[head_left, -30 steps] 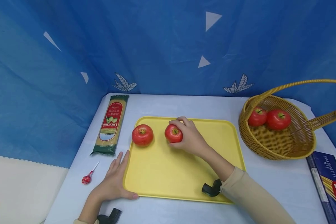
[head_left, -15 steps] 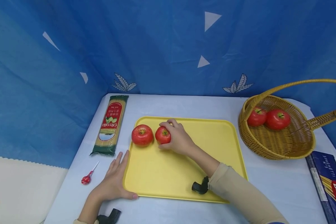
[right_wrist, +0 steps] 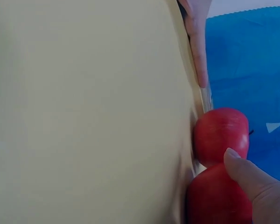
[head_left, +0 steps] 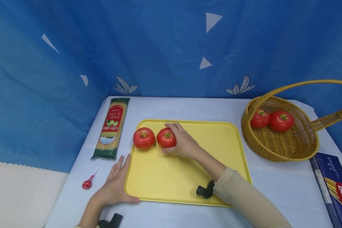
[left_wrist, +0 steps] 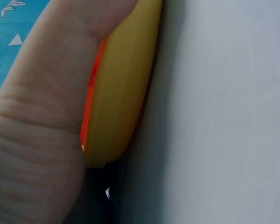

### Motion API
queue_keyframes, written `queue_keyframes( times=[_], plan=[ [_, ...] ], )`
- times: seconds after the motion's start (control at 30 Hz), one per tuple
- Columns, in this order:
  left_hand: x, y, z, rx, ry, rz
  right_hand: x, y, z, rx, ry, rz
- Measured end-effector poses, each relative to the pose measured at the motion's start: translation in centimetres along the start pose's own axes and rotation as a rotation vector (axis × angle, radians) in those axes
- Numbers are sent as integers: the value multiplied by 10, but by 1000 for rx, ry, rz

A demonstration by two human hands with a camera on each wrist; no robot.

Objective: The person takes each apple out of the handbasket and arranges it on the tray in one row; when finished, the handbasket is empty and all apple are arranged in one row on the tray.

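Observation:
My right hand (head_left: 183, 142) has its fingers and thumb round a red apple (head_left: 166, 138) at the back left of the yellow tray (head_left: 171, 177). In the right wrist view the thumb (right_wrist: 252, 179) lies against that apple (right_wrist: 217, 198). Just left of it sits another red apple (head_left: 143, 138); a narrow gap shows between them in the head view. With fingers spread, my left hand (head_left: 114, 186) rests at the tray's front left corner. The left wrist view shows that hand (left_wrist: 46, 98) against the tray's yellow side (left_wrist: 123, 88).
A wicker basket (head_left: 277, 142) holding two red apples (head_left: 260, 118) (head_left: 281, 121) stands at the right, a blue spaghetti box (head_left: 334, 180) in front of it. Left of the tray lie a pasta packet (head_left: 111, 128) and a red lollipop (head_left: 87, 184). A blue curtain (head_left: 159, 47) hangs behind.
The right hand has brought its apple left across the tray, beside the other apple. Over the last half second more of that apple has come into view. The left hand has stayed in place.

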State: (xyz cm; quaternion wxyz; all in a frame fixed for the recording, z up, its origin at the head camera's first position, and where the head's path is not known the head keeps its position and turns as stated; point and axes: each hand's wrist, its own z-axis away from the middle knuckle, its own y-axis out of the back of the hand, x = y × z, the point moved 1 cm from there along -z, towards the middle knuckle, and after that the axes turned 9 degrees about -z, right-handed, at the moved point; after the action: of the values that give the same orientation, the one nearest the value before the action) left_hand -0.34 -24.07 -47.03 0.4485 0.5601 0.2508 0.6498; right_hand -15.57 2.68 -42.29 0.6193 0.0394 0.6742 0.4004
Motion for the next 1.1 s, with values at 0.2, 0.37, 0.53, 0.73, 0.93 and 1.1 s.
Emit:
queue_keyframes(
  times=[0.2, 0.37, 0.53, 0.73, 0.93, 1.1],
  plan=[
    [-1, 0, -1, -5, 8, -6, -2, 16, 19, 39, 52, 90],
    [0, 1, 1, -8, 9, -4, -6, 41, 48, 99, 88, 106],
    [2, 3, 2, 3, -7, 7, 0, 74, 79, 206, 132, 98],
    [1, 2, 2, -4, 4, -2, 23, 116, 112, 389, 135, 123],
    [1, 1, 2, -15, 15, -22, 57, 158, 134, 572, 37, 126],
    [2, 2, 2, -14, 14, -15, 92, 190, 140, 650, -69, 101]
  ],
)
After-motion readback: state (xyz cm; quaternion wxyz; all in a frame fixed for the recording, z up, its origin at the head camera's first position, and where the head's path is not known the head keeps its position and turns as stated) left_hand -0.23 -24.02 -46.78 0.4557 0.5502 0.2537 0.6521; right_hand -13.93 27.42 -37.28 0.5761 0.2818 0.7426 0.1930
